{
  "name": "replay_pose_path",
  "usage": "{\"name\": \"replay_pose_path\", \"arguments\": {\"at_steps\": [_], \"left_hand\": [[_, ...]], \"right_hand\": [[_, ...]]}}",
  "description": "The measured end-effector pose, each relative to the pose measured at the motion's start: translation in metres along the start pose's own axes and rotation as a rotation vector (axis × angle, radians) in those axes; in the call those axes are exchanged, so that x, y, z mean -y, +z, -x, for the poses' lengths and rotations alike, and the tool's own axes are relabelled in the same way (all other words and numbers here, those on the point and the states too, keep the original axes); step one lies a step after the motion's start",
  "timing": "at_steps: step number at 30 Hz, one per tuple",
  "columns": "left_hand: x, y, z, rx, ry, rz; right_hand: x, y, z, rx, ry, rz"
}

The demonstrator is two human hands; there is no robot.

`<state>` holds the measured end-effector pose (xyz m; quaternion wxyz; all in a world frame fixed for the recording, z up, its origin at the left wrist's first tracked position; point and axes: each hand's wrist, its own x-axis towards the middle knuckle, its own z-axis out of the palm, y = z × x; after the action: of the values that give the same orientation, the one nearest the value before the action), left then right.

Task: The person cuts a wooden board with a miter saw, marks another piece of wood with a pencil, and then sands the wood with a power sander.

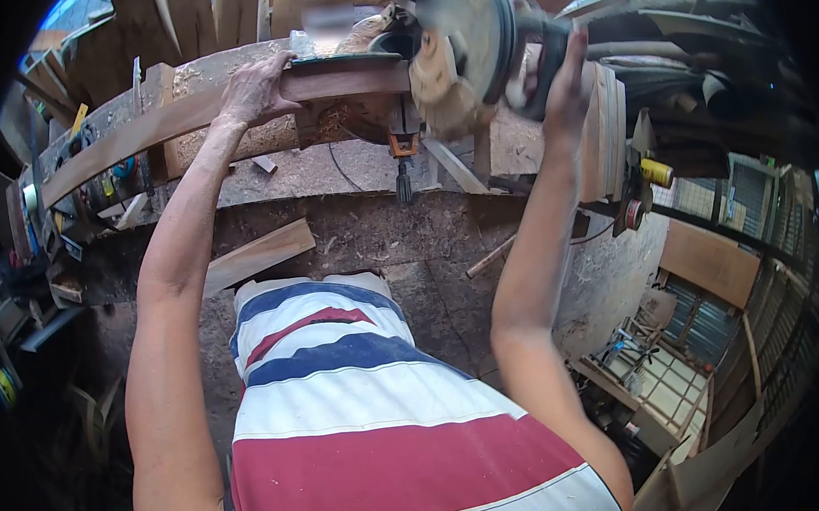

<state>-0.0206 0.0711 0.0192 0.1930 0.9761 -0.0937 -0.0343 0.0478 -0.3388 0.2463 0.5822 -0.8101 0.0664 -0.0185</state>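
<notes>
My left hand (258,90) presses on a long wooden board (148,137), its fingers over the top edge and its thumb along the near face. The board runs from the far left to the base of a miter saw (460,48). My right hand (564,93) is wrapped round the saw's handle at the right of its round guard. The saw head is blurred by motion and covers the board's right end. The blade's edge cannot be made out. Below the saw, a knob with an orange part (403,148) points toward me.
Wood shavings and an offcut (265,163) lie on the workbench (287,180). A loose plank (261,255) rests below the bench edge. Stacked boards (607,133) stand right of the saw, with a yellow tool (657,172) beyond. Timber leans at the back left.
</notes>
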Motion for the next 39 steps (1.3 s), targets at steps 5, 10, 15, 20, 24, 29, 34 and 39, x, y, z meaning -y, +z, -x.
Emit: {"name": "replay_pose_path", "arguments": {"at_steps": [5,10,15,20,24,29,34,39], "left_hand": [[0.005,0.007,-0.001,-0.042,-0.005,0.006],[-0.005,-0.004,0.001,0.017,-0.02,-0.014],[0.001,-0.002,0.029,0.007,0.018,-0.185],[0.056,-0.02,0.112,-0.195,-0.033,-0.345],[0.091,-0.048,0.14,-0.14,-0.151,-0.313],[0.132,-0.047,0.128,-0.077,-0.149,-0.327],[0.113,-0.051,0.109,0.033,-0.266,-0.271],[0.116,-0.068,0.114,0.135,-0.281,-0.086]], "right_hand": [[0.055,0.003,-0.08,0.105,0.004,0.127],[0.029,0.004,-0.112,0.066,-0.111,-0.038],[-0.108,-0.02,-0.085,-0.369,-0.269,0.089],[-0.24,0.058,0.014,0.067,-0.496,0.686],[-0.271,0.088,0.046,0.175,-0.608,0.965],[-0.187,0.035,0.127,0.427,-0.021,1.399],[-0.233,0.037,0.104,0.16,-0.193,0.81],[-0.248,0.077,0.049,0.051,-0.336,0.766]]}}
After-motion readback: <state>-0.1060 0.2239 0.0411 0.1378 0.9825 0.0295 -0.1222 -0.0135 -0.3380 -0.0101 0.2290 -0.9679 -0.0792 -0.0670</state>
